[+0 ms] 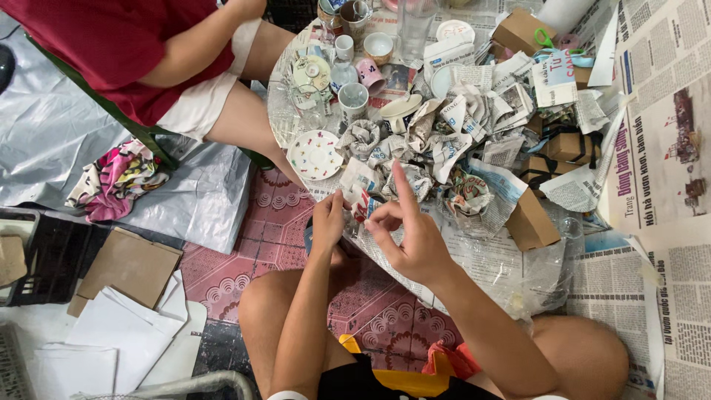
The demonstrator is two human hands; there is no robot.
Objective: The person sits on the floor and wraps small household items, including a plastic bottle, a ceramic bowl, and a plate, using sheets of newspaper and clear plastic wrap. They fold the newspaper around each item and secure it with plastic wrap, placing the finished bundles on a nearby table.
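My left hand (328, 222) and my right hand (409, 235) meet at the near edge of a round table (275, 111) covered in newspaper. Between them they pinch a small newspaper-wrapped item (361, 201) with a red patch. My right index finger sticks up straight while thumb and other fingers hold the wrap. Just beyond lie several crumpled newspaper bundles (415, 144). A white saucer with small dots (315, 155) sits to the left of the bundles.
Another person in a red shirt (141, 44) sits at the table's far left. Cups and glasses (354, 98) crowd the far side, small brown boxes (532, 222) lie right. Cardboard and white sheets (126, 296) lie on the floor left, with spread newspapers (659, 148) right.
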